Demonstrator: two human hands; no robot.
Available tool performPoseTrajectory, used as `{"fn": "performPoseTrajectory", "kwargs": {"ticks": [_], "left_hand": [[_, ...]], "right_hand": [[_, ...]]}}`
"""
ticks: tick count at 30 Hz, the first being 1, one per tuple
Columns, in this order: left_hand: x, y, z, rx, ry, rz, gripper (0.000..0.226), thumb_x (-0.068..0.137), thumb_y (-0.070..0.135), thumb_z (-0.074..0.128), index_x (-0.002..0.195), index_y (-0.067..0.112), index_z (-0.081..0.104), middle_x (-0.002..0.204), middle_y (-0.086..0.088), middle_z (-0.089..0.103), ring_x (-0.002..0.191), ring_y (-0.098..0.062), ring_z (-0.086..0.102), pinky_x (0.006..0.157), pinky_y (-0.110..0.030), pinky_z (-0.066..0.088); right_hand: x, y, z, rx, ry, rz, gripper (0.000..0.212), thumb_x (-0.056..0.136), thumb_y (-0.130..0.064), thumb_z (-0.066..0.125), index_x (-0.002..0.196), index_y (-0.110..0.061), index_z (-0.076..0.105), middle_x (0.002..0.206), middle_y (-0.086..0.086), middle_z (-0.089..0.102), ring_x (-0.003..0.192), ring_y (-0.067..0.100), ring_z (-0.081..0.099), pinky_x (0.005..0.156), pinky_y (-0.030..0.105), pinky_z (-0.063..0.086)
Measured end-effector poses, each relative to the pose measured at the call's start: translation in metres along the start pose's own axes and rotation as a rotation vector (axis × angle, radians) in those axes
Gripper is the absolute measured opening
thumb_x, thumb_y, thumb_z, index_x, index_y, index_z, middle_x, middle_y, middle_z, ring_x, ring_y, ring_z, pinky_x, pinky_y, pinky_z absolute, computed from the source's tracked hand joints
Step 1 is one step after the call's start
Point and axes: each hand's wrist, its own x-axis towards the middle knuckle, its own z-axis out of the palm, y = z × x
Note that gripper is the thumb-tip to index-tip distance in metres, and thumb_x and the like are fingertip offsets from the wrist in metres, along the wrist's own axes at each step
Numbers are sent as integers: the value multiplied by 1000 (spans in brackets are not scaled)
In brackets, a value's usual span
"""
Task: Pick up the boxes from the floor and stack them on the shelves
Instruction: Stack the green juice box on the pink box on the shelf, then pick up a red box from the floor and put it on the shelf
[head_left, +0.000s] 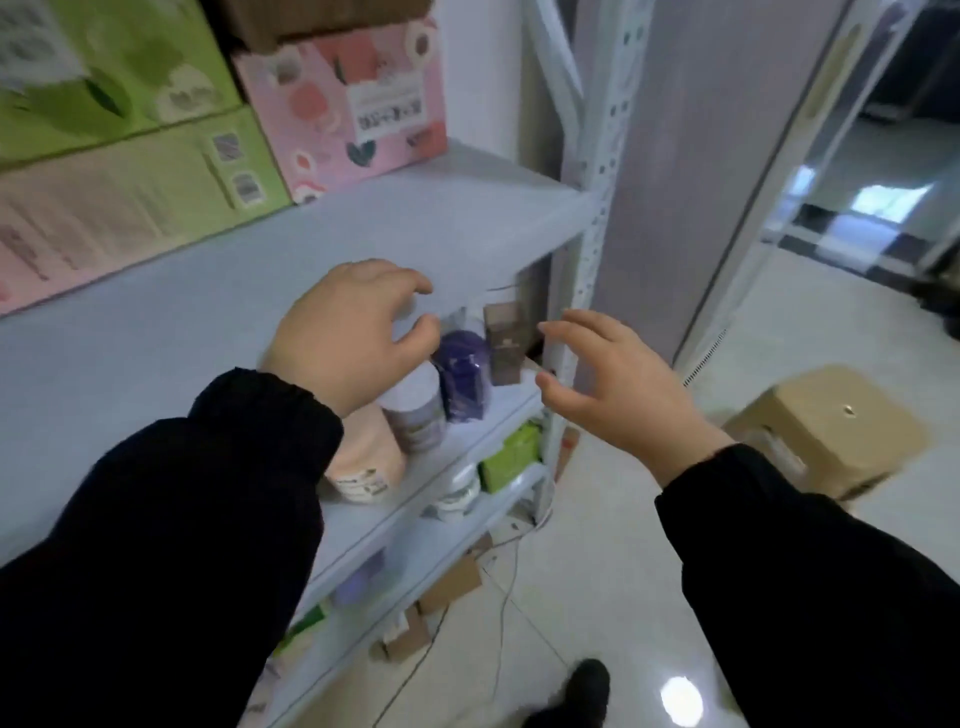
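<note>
Left hand (353, 332) over the front edge of the grey shelf (234, 322): fingers loosely curved, grip wide, holding nothing. Right hand (618, 389) in the air just off the shelf's front right corner: fingers spread, grip wide, holding nothing. Brown cardboard box (831, 431) on the tiled floor (597, 571), right of the right hand, not touched. Back of the shelf: pink box (343, 104) beside stacked green boxes (104, 67).

- The floor (613, 561) is pale, shiny tile, with a bright light spot (681, 697) near.
- A grey panel (691, 156) stands right of the white shelves (363, 223).
- Far right is a darker room (914, 62).
</note>
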Motion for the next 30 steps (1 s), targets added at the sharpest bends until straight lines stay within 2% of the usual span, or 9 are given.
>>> {"fn": "performPoseTrajectory", "kwargs": {"ticks": [2,4,6,11,13,16,21,26,30], "left_hand": [[8,48,32,8,-60,161,39,87,37,50,114,19,73,110,-4,71,109,-33,60,98,-39,43],[10,99,66,-5,-96,287,35,87,31,48,106,18,74,102,-3,72,103,-33,60,96,-41,42],[8,147,102,-60,-176,353,38,89,32,44,108,18,73,100,-2,72,101,-32,60,93,-41,44],[3,262,199,-133,-477,394,37,94,34,49,124,23,67,117,0,67,115,-27,58,93,-38,48],[2,307,234,-137,-575,416,38,95,35,51,129,24,64,121,1,67,115,-24,59,94,-39,50],[-2,367,279,-152,-715,412,41,96,37,52,133,26,61,125,3,66,109,-23,64,92,-39,54],[-5,433,345,-156,-866,404,37,97,37,54,132,27,61,126,5,66,117,-19,60,94,-36,48],[4,456,400,-139,-979,393,34,95,37,55,126,28,62,117,7,66,109,-17,61,91,-35,49],[35,464,451,-132,-1059,345,35,93,38,55,125,29,62,114,8,66,104,-18,63,94,-40,52]], "right_hand": [[-46,37,-13,-34,-15,136,55,90,-42,69,141,-26,60,149,3,53,140,21,46,112,32,35],[-95,76,-29,-49,-8,288,56,88,-46,65,139,-25,61,146,1,56,138,20,48,110,31,36],[-143,118,-42,-51,5,444,54,88,-47,65,138,-25,62,141,-1,59,133,19,52,106,29,38],[-266,212,-70,10,10,831,51,90,-48,62,136,-26,62,135,0,61,126,20,55,102,32,41],[-314,244,-80,39,19,953,50,91,-46,63,136,-24,61,136,2,60,125,21,56,100,33,42],[-372,285,-92,86,35,1111,50,91,-47,63,136,-25,60,138,2,58,111,20,62,96,37,50],[-431,342,-97,170,41,1267,51,89,-52,58,135,-28,59,138,-2,56,98,20,70,97,37,50],[-448,383,-81,220,10,1349,51,89,-52,58,134,-28,60,134,-2,61,102,15,63,89,33,48],[-440,416,-61,280,1,1442,51,85,-56,55,130,-32,62,130,-5,63,110,14,62,91,36,51]]}}
